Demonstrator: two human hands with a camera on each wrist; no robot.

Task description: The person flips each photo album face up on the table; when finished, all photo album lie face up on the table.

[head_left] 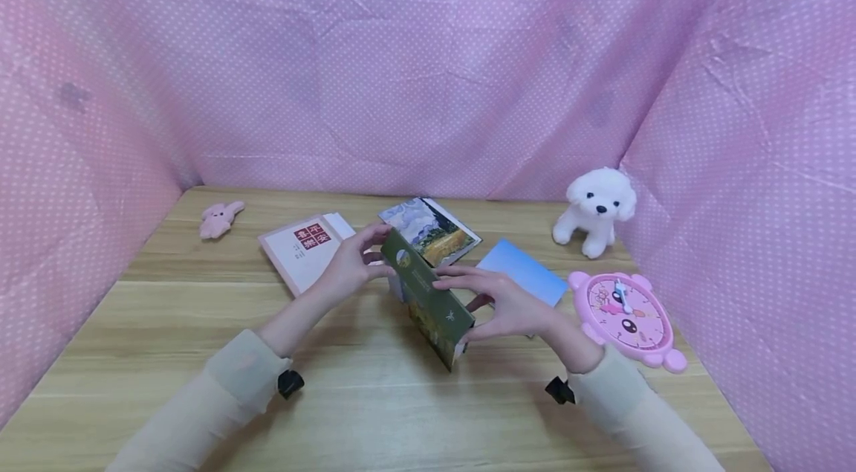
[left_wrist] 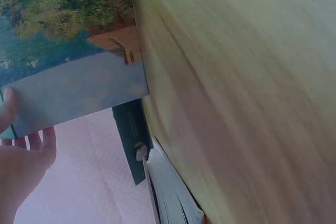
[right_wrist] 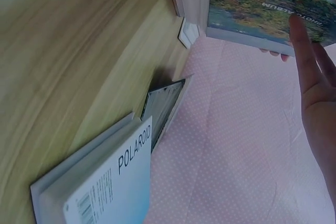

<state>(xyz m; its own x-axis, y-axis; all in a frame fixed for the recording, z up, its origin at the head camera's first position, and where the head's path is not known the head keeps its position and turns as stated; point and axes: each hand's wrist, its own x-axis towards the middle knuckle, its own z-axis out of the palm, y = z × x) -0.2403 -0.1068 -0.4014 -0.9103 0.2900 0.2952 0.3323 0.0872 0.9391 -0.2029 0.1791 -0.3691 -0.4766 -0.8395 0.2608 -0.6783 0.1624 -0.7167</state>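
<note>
Pale sleeves (head_left: 187, 412) reach across the wood-grain counter (head_left: 374, 412). With curled fingers, the left hand (head_left: 356, 262) grips the far end of a green-spined photo album (head_left: 420, 275); the right hand (head_left: 511, 302), fingers partly spread, pinches its near end. The photo album is held spine upward at mid-counter, between a white book with red characters (head_left: 294, 258) and a blue Polaroid album (head_left: 521, 271). Just behind lies a painting-covered book (head_left: 428, 228).
</note>
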